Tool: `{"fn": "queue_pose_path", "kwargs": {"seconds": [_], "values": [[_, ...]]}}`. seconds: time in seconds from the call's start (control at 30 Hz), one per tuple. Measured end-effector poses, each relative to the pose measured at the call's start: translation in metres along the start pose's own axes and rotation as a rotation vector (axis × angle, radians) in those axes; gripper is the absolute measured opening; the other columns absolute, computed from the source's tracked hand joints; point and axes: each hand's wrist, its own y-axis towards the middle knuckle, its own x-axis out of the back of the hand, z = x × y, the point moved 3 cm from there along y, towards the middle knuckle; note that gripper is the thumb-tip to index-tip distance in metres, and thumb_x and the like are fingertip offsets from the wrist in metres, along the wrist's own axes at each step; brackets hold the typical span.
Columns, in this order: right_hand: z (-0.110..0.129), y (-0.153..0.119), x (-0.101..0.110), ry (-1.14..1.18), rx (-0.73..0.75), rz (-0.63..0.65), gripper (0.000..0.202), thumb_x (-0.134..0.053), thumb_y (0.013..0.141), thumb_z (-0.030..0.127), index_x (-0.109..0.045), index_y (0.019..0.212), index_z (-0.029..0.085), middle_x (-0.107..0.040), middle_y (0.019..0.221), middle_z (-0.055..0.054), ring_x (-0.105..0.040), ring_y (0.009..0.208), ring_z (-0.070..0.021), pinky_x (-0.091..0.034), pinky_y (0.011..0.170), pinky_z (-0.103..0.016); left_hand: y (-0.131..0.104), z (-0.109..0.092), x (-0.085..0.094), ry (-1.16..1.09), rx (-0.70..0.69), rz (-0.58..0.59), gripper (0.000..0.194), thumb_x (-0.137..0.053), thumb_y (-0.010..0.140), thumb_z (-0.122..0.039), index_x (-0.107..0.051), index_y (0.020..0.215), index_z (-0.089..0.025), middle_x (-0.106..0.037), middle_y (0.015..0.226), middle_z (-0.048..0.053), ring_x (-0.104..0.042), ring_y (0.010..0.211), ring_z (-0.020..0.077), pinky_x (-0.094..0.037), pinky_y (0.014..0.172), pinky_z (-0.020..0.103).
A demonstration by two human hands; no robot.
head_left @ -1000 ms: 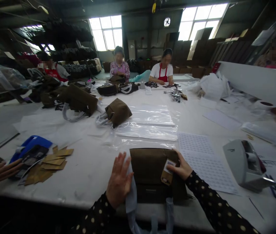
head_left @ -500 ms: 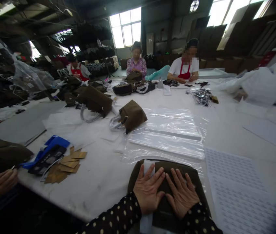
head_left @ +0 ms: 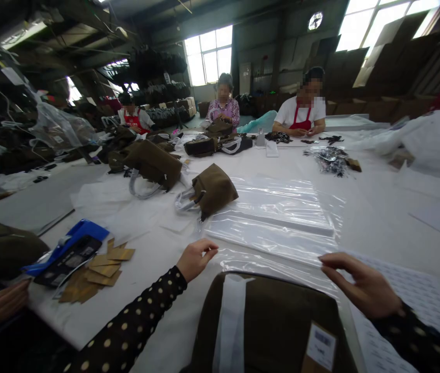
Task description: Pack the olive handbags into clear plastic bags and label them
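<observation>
A dark olive bag (head_left: pixel 276 316) lies flat in front of me. A white-wrapped strap (head_left: pixel 230 321) runs down its left side, and a tag with a barcode label (head_left: pixel 321 346) rests at its lower right. Beyond its top edge are clear plastic bags (head_left: pixel 268 235), spread in a flat stack. My left hand (head_left: pixel 196 260) is closed, thumb and finger pinched at the near left edge of the plastic. At the right edge my right hand (head_left: pixel 363 285) pinches too, its thumb and forefinger close together on the plastic. Both hands are off the olive bag.
Two more olive bags (head_left: pixel 214 190) (head_left: pixel 154 165) stand farther back. Brown card tags (head_left: pixel 96 274) and a blue pouch (head_left: pixel 80 235) lie left, near another person's hand (head_left: pixel 2 305). Printed sheets (head_left: pixel 418 295) are under my right arm. Several people sit across the table.
Both hands have lifted off the olive bag's top and moved apart, forward to the plastic's edges. The bag's strap and tag now show uncovered. The view has shifted slightly.
</observation>
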Motion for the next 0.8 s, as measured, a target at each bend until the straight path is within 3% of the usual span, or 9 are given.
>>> {"fn": "queue_pose_path", "kwargs": {"seconds": [0.07, 0.13, 0.27, 0.43, 0.5, 0.57, 0.63, 0.7, 0.8], "values": [[-0.025, 0.016, -0.033, 0.073, -0.04, 0.211, 0.015, -0.053, 0.077, 0.037, -0.061, 0.081, 0.024, -0.062, 0.076, -0.004, -0.058, 0.067, -0.0178, -0.049, 0.065, -0.032, 0.026, 0.011, -0.026, 0.061, -0.041, 0.203, 0.013, -0.066, 0.068, -0.03, -0.064, 0.074, -0.018, -0.062, 0.079, 0.004, -0.055, 0.079, 0.0185, -0.043, 0.074, 0.029], [-0.042, 0.02, -0.068, 0.099, -0.08, 0.399, 0.015, -0.054, 0.072, 0.034, -0.063, 0.073, 0.022, -0.06, 0.072, -0.003, -0.056, 0.062, -0.0162, -0.048, 0.059, -0.03, 0.042, 0.02, -0.048, 0.066, -0.065, 0.304, 0.017, -0.075, 0.054, -0.025, -0.06, 0.058, -0.018, -0.06, 0.069, 0.002, -0.055, 0.074, 0.0194, -0.043, 0.067, 0.028], [-0.058, 0.015, -0.099, 0.08, -0.132, 0.435, 0.018, -0.049, 0.072, 0.031, -0.058, 0.061, 0.02, -0.06, 0.072, -0.004, -0.056, 0.068, -0.0169, -0.046, 0.066, -0.03, 0.053, 0.035, -0.062, 0.071, -0.05, 0.381, 0.02, -0.06, 0.069, -0.027, -0.053, 0.053, -0.018, -0.054, 0.059, 0.0, -0.053, 0.062, 0.0157, -0.04, 0.06, 0.026], [-0.061, 0.033, -0.083, 0.041, -0.26, 0.329, 0.04, -0.019, 0.088, 0.043, -0.045, 0.067, 0.021, -0.054, 0.063, -0.002, -0.052, 0.063, -0.0171, -0.043, 0.064, -0.033, 0.066, 0.02, -0.038, 0.067, 0.048, 0.262, 0.04, -0.019, 0.09, -0.036, -0.051, 0.077, -0.018, -0.054, 0.065, 0.0, -0.052, 0.062, 0.0157, -0.04, 0.062, 0.028], [-0.053, 0.043, -0.073, -0.023, -0.279, 0.275, 0.037, -0.026, 0.085, 0.052, -0.045, 0.074, 0.021, -0.054, 0.068, -0.003, -0.052, 0.065, -0.0186, -0.043, 0.066, -0.035, 0.067, 0.001, -0.03, 0.093, 0.026, 0.209, 0.036, -0.032, 0.086, -0.048, -0.05, 0.093, -0.018, -0.057, 0.074, 0.002, -0.054, 0.07, 0.0186, -0.041, 0.067, 0.031], [-0.039, 0.05, -0.064, -0.223, -0.214, 0.229, 0.042, -0.05, 0.07, 0.059, -0.048, 0.083, 0.019, -0.055, 0.073, -0.005, -0.051, 0.07, -0.0227, -0.042, 0.066, -0.038, 0.063, -0.02, -0.024, 0.189, -0.105, 0.175, 0.048, -0.057, 0.071, -0.052, -0.048, 0.104, -0.019, -0.059, 0.087, 0.006, -0.055, 0.081, 0.0235, -0.04, 0.075, 0.036], [-0.022, 0.05, -0.054, -0.49, -0.059, 0.167, 0.048, -0.067, 0.058, 0.048, -0.053, 0.092, 0.016, -0.055, 0.081, -0.009, -0.051, 0.077, -0.0274, -0.042, 0.07, -0.042, 0.053, -0.036, -0.021, 0.32, -0.249, 0.162, 0.044, -0.064, 0.069, -0.04, -0.05, 0.105, -0.019, -0.06, 0.092, 0.008, -0.055, 0.087, 0.0259, -0.04, 0.08, 0.038], [-0.007, 0.043, -0.042, -0.683, 0.14, 0.058, 0.045, -0.066, 0.06, 0.027, -0.055, 0.103, 0.017, -0.054, 0.097, -0.013, -0.048, 0.094, -0.0327, -0.039, 0.08, -0.047, 0.043, -0.042, -0.018, 0.396, -0.298, 0.174, 0.022, -0.051, 0.08, -0.026, -0.054, 0.101, -0.02, -0.061, 0.091, 0.007, -0.056, 0.086, 0.0233, -0.041, 0.079, 0.035], [0.009, 0.025, -0.025, -0.787, 0.381, -0.137, 0.05, -0.051, 0.069, 0.006, -0.053, 0.114, 0.027, -0.05, 0.115, -0.01, -0.037, 0.114, -0.0333, -0.03, 0.094, -0.052, 0.033, -0.044, -0.009, 0.418, -0.294, 0.156, 0.022, -0.039, 0.087, -0.019, -0.058, 0.097, -0.021, -0.061, 0.093, 0.006, -0.057, 0.087, 0.0197, -0.043, 0.075, 0.03]]}}
